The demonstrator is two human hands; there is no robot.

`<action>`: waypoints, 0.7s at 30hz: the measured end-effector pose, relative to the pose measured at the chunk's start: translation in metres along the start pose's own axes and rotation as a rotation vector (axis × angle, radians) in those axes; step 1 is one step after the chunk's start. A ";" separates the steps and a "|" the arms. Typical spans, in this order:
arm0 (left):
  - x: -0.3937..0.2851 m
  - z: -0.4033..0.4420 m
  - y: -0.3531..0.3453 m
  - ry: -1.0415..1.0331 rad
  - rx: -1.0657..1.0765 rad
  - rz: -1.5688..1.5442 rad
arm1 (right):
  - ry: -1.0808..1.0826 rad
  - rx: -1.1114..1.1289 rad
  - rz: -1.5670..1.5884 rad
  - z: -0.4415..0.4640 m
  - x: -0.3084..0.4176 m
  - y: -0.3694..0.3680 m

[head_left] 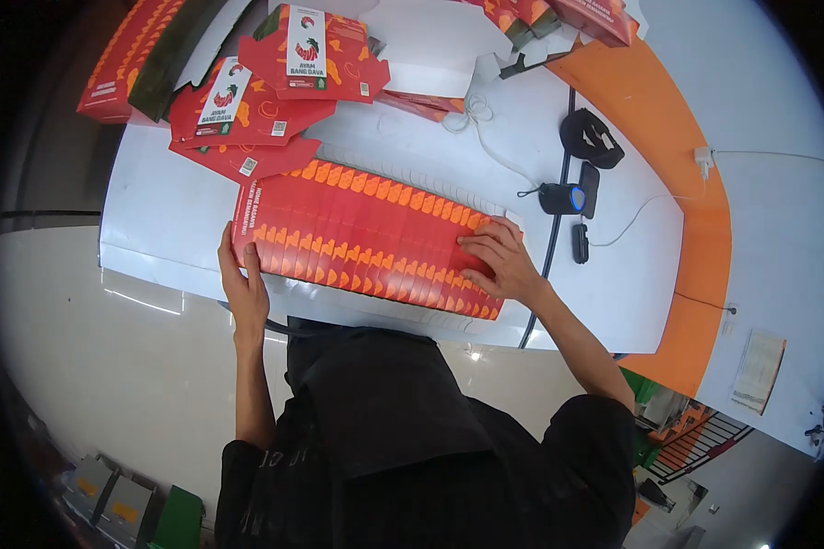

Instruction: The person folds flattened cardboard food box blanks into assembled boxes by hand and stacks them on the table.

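Note:
A long row of red cartons point(366, 233) with orange patterning stands packed edge to edge along the near side of the white table point(156, 220). Around the row's left end my left hand point(244, 284) is closed, thumb on the near side and fingers along the end face. My right hand point(502, 261) rests on top near the right end, its fingers bent and spread apart over the cartons. White flaps point(403, 169) stick out along the row's far side. Just beyond the left part lie flat red carton blanks point(275, 123) printed with a white label panel, overlapping each other.
More red cartons point(119, 69) are piled at the far left, and others point(595, 18) at the far right. Right of the row sit a small blue-faced cylinder point(561, 199), a black strap coil point(590, 137), a phone point(590, 190) and cables. An orange edge panel point(705, 229) borders the table.

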State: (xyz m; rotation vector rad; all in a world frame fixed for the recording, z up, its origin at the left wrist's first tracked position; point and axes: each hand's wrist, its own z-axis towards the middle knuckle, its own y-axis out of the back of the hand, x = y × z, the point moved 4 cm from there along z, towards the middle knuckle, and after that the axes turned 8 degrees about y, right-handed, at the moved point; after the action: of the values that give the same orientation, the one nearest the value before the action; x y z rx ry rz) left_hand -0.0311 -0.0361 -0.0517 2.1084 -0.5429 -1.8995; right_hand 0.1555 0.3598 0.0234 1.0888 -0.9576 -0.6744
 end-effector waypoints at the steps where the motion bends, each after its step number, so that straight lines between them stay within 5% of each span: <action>1: -0.002 0.000 0.000 0.000 -0.003 -0.003 | 0.006 0.007 -0.013 0.003 0.001 0.000; 21: 0.000 0.001 0.001 -0.027 -0.005 -0.014 | 0.033 0.048 -0.049 0.046 0.020 -0.010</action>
State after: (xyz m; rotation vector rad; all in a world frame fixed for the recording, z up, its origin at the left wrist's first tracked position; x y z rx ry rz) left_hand -0.0320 -0.0370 -0.0515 2.0922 -0.5299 -1.9379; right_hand 0.1231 0.3203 0.0272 1.1652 -0.9253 -0.6747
